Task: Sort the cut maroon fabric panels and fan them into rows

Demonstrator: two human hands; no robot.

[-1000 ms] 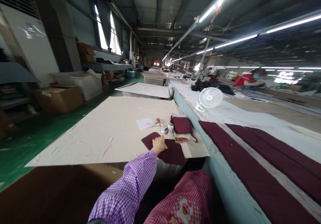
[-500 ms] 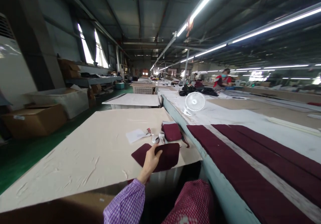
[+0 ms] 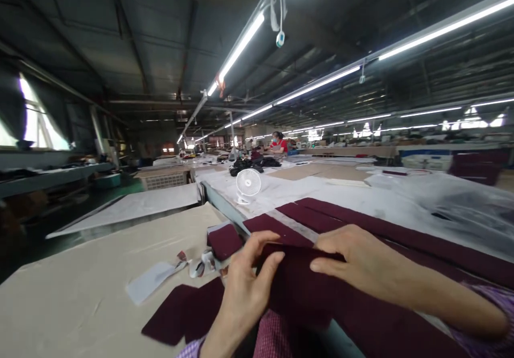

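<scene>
Since the last view, the left hand (image 3: 244,294) and right hand (image 3: 361,256) have lifted a burgundy panel (image 3: 305,288) off the beige sheet (image 3: 80,299). Both hands are partly closed, seemingly pinching its top edge, which runs crosswise between them. The panel droops toward the person, over long burgundy strips (image 3: 401,240); its long axis is hard to tell. Handling the panel seems the step in hand; the next move calls for settling its edge.

— What are we logging?
— A burgundy fabric panel (image 3: 305,294), limp, sagging below its raised top edge.
— Held how?
— We note the left hand (image 3: 244,294) pinching that edge, and the right hand (image 3: 361,259) gripping it further along.
</scene>
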